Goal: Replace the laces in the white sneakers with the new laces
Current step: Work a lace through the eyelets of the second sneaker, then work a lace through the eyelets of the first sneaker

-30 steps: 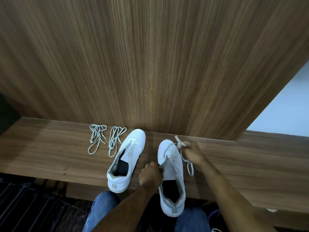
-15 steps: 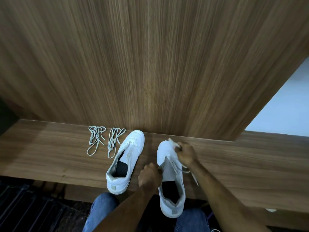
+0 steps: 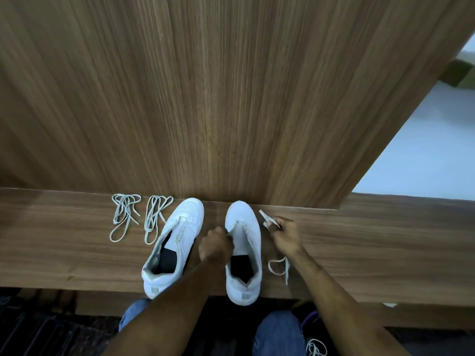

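Observation:
Two white sneakers stand on a wooden ledge (image 3: 372, 247), toes to the wall. The left sneaker (image 3: 177, 240) still carries its lace. The right sneaker (image 3: 245, 242) shows bare eyelets. My left hand (image 3: 214, 245) grips the right sneaker's left edge by the tongue. My right hand (image 3: 285, 233) sits to the right of that shoe, closed on an old lace (image 3: 279, 267) whose end sticks up past the fingers and whose loop lies on the ledge below my wrist. Two bundled new laces (image 3: 126, 214) (image 3: 155, 215) lie left of the shoes.
A tall wood-grain panel (image 3: 205, 98) rises right behind the ledge. My jeans-clad knees (image 3: 279, 332) are below the ledge's front edge, with another lace (image 3: 316, 349) on the floor near them. Pale floor (image 3: 424, 155) shows at the right.
My right hand has drawn the old lace out of the right sneaker and moved right, off the shoe. The lace now trails on the ledge. My left hand stayed on the shoe.

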